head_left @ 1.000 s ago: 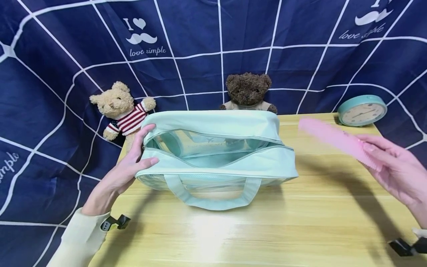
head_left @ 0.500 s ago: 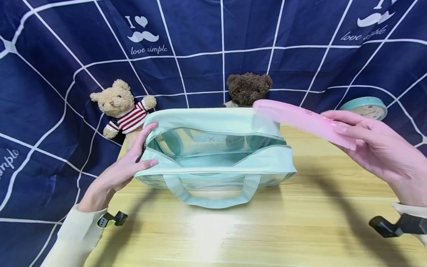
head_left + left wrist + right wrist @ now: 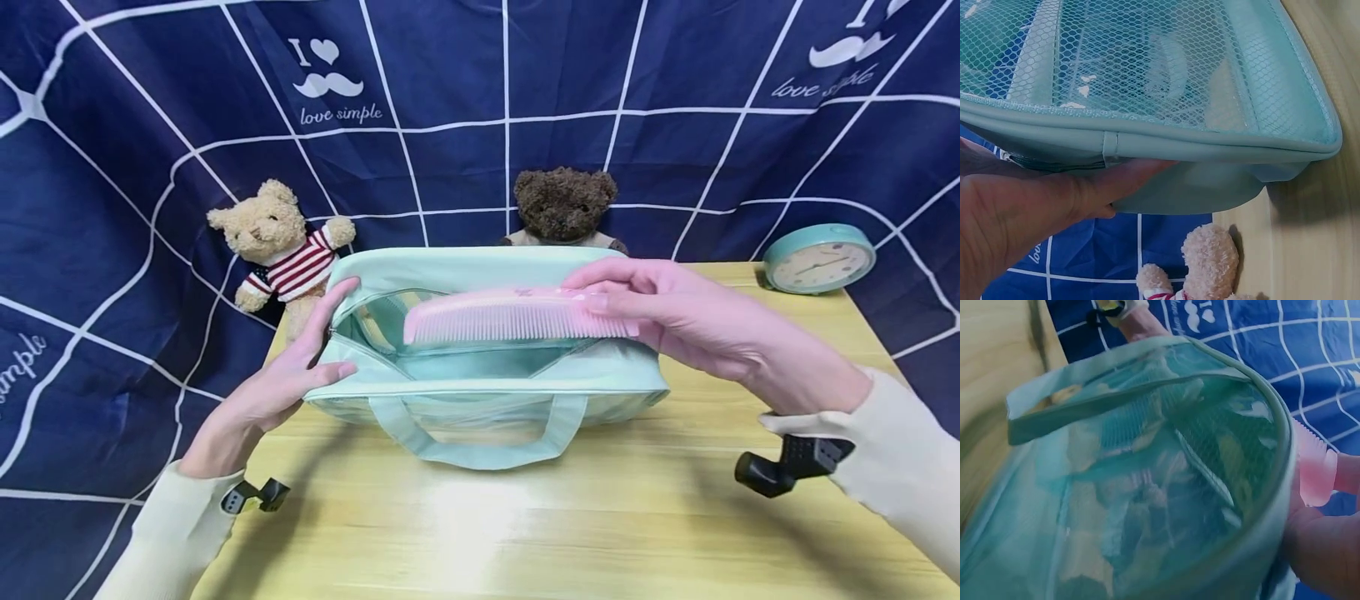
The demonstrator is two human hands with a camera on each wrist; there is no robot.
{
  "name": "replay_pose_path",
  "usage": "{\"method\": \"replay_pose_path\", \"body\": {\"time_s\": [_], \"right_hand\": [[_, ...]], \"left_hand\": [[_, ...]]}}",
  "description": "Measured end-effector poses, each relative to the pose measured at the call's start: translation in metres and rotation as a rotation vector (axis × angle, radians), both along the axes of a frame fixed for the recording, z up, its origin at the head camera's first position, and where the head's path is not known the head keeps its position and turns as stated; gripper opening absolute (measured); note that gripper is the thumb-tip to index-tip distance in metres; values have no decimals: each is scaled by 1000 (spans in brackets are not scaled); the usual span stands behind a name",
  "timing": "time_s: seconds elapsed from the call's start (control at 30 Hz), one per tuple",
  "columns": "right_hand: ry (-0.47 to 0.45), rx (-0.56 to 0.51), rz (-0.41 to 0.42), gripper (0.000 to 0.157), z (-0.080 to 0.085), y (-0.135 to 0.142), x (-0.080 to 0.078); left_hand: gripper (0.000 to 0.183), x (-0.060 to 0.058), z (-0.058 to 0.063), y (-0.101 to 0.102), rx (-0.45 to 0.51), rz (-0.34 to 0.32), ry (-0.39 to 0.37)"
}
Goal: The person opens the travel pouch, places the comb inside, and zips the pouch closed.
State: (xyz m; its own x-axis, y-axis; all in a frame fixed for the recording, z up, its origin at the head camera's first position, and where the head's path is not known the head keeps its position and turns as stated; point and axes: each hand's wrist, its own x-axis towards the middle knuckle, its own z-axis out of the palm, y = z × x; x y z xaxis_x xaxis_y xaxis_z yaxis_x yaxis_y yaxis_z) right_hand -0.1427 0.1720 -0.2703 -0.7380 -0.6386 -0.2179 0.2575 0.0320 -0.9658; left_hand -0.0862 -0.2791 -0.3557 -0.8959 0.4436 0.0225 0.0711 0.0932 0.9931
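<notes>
Right grip [image 3: 667, 308]: closed in a pinch on the right end of a pink comb [image 3: 487, 317], thumb on the near face. From this grip, comb to the left, long axis close to parallel with the far edge of the table [image 3: 600, 517], teeth down. Held at the zip opening [image 3: 465, 362] of a mint bag [image 3: 615, 371]. Key relation, by judgement: long axis of comb against long axis of opening, nearly aligned. Depth relative to the zip line: not readable from these views.

Left grip [image 3: 288, 358]: thumb and forefinger spread wide at the bag's left end, one to each side of the opening, nothing between; remaining fingers mostly hidden. Comb's free end toward this grip, but apart from it.

Bag: upright, left of table centre, toward the far edge; handle [image 3: 480, 454] drooping toward the near edge. Further out: dark bear [image 3: 566, 204] behind the bag at the far edge; tan bear [image 3: 270, 225] by the far left corner; teal clock [image 3: 820, 258] at the far right corner.
</notes>
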Motion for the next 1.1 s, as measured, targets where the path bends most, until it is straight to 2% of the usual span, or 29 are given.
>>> {"method": "replay_pose_path", "body": {"time_s": [0.13,0.23,0.47,0.7,0.97,1.1], "right_hand": [[-67,10,62,25,6,-19,-3],[-98,21,54,22,9,-28,-7],[-94,41,29,20,7,-48,-11],[-79,35,8,25,-1,-57,-9],[-75,77,53,39,-17,-71,-11],[-85,105,95,41,-24,-76,-16]], "left_hand": [[94,0,0,-1,-11,-4,1],[93,0,0,-2,-18,-12,20],[91,-1,-2,-4,-27,-17,43],[91,-2,-2,-5,-31,-27,48],[90,-3,-4,-6,-33,-23,56],[90,-3,-5,-7,-25,-24,61]]}}
